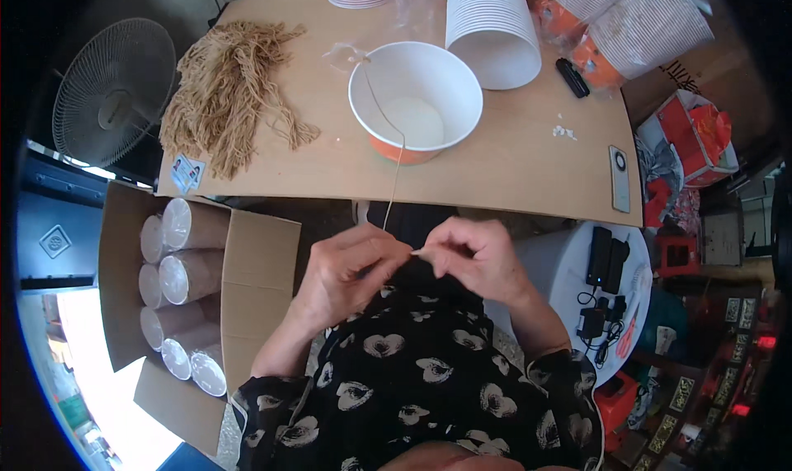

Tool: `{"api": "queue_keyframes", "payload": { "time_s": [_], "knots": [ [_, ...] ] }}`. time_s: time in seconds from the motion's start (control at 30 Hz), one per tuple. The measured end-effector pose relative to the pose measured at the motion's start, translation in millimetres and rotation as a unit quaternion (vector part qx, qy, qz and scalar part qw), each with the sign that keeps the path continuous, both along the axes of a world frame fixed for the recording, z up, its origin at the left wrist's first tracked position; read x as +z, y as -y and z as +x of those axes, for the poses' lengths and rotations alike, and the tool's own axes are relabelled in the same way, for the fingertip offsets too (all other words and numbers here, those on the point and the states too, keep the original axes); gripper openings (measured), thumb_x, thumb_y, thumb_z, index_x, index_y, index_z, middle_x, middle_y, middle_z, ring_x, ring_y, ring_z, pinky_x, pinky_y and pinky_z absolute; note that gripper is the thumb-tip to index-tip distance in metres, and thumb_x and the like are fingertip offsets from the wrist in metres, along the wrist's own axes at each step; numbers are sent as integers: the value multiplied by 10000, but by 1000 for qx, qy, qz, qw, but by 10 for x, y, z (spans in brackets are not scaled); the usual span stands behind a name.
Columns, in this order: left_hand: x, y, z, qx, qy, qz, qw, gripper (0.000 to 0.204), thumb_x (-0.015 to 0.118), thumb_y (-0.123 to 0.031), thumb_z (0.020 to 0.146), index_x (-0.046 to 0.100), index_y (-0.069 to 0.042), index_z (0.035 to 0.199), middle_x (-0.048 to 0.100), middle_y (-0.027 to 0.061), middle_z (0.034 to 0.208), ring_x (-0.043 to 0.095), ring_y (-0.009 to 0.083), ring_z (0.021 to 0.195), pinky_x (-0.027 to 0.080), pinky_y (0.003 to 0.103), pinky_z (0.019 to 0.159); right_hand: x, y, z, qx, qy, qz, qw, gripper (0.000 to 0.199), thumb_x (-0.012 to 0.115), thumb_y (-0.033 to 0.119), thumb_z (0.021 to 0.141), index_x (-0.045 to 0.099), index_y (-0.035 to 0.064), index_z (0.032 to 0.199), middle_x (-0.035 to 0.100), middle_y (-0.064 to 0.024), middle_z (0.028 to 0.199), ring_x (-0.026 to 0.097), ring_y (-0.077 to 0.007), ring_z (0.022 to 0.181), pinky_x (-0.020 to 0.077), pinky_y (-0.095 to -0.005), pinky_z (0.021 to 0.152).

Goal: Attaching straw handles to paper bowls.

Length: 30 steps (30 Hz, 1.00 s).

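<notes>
— What's crowding those hands from where you stand?

— Little lies between them and the table. The left hand (351, 265) and the right hand (470, 256) meet fingertip to fingertip over the lap, both pinched shut on a thin tan string (394, 182). That string climbs away from the fingers, over the table edge, to the rim of the white paper bucket (415, 100) just beyond them, where it arcs across the mouth like a handle.

— And further out?

— Beyond the left hand lies a bundle of tan cords (227, 91), with a small sticker sheet (187, 172) by its near end. Beyond the right hand, past the bucket, a stack of white buckets (492, 25) lies on its side, with a black lighter-like thing (572, 77) next to it. A slim grey remote (619, 178) sits out to the right.

— Anything inside the containers?

— The bucket shows only its white bottom. Left of the left hand, lower down, an open cardboard box (260, 265) holds wrapped sleeves of cups (177, 277) laid sideways.

— The room?

— A tan wooden table (495, 166), a floor fan (115, 91) at its far left, a white stool (569, 281) beside the right hand carrying black chargers (606, 261).
</notes>
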<state>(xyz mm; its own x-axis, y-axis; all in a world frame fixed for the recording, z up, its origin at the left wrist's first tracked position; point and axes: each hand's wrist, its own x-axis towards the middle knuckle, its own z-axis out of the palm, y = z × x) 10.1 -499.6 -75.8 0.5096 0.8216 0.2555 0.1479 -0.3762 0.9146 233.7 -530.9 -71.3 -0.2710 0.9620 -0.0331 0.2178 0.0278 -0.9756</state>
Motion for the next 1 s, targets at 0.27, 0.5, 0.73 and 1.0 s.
{"api": "queue_keyframes", "payload": {
  "time_s": [0.27, 0.5, 0.73, 1.0],
  "knots": [
    [72, -526, -698, 356, -90, 401, 839, 185, 693, 109, 824, 698, -19, 958, 696, 91, 895, 667, 204, 771, 538, 293, 665, 173, -887, 578, -48, 423, 453, 783, 225, 737, 110, 823, 724, 61, 1043, 700, -76, 1117, 596, -263, 1160, 384, -446, 1055],
    [-266, -1283, -979, 364, 296, 227, 854, 186, 643, -114, 985, 665, 23, 1109, 723, 103, 1013, 681, 146, 921, 544, 263, 864, 64, -974, 554, -9, 414, 460, 785, 136, 717, 149, 872, 746, 82, 987, 721, -75, 935, 664, -231, 993, 397, -434, 1051],
    [-629, -716, -326, 237, 218, 126, 938, 141, 677, -52, 944, 707, 7, 1069, 717, 53, 926, 679, 105, 834, 539, 237, 765, 56, -1054, 447, 3, 322, 337, 885, 168, 646, 130, 943, 697, 11, 1049, 710, -77, 900, 666, -179, 893, 502, -293, 859],
    [-870, -502, 438, 181, 269, -127, 937, 238, 729, -182, 927, 721, 22, 1049, 734, 45, 853, 683, 79, 720, 495, 184, 575, -27, -1011, 229, 27, 334, 313, 889, 208, 625, 140, 980, 663, -30, 1093, 702, -32, 973, 625, -100, 912, 491, -259, 845]
  ]
}}
